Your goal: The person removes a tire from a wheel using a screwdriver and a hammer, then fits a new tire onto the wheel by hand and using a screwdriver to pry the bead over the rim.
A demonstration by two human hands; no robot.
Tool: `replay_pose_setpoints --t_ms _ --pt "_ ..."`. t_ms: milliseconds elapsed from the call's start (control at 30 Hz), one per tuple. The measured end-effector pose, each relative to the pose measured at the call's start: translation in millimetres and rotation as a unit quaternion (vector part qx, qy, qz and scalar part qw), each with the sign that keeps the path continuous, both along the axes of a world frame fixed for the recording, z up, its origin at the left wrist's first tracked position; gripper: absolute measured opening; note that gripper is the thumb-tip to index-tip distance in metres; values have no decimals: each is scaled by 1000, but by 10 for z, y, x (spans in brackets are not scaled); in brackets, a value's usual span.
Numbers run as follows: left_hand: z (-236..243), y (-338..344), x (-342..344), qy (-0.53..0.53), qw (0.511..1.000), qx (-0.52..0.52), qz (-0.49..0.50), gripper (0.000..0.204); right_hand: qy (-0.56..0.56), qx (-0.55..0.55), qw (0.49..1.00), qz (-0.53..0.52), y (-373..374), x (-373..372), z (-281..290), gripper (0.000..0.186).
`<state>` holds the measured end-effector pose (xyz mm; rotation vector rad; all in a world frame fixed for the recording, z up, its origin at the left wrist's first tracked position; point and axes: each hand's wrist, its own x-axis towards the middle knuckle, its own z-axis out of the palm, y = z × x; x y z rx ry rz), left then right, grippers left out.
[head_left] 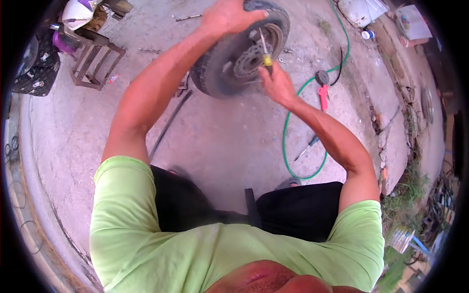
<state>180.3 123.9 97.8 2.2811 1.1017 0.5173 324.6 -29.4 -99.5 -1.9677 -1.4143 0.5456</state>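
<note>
In the head view, the dusty wheel of black rubber around a worn, round metal rim [207, 71] is at upper centre, on the rough grey concrete floor [220, 132]. The bare left hand [225, 18] lies on its tread with the thumb spread wide; the fingers run to the upper edge, so how tightly that grip curls I cannot tell. The right hand [279, 84] has its grip closed round the yellow-and-black handle of a slim metal-shafted screwdriver [266, 59], the shaft slanting up across the rim (whether its tip touches metal is not clear).

To work well here, I would press the left palm firmly down so the wheel cannot roll or tip, and hold the screwdriver in line with the right forearm. Short, controlled pushes seem wiser than hard levering, since a slip could carry the point toward the left thumb. The thin green hose [284, 136] loops at right of centre; feet are best placed clear of it.
</note>
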Motion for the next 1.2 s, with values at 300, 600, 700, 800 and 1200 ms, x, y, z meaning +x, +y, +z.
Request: replay_pose_setpoints --t_ms 300,600,700,800,1200 --pt "-180 385 -175 -23 998 -48 22 77 156 -56 983 83 237 -242 186 49" --pt "-77 124 -159 -7 1000 -9 -11 76 -387 132 892 193 974 1574 528 27" --pt "-142 163 -121 -20 1000 -11 -6 76 -302 -14 948 101 565 1245 105 31" --pt "-213 299 -129 -41 999 -24 7 75 67 12 993 100 17 181 32 45" --pt "-153 292 -136 -29 998 -7 -48 76 -311 22 936 164 602 1529 265 35"
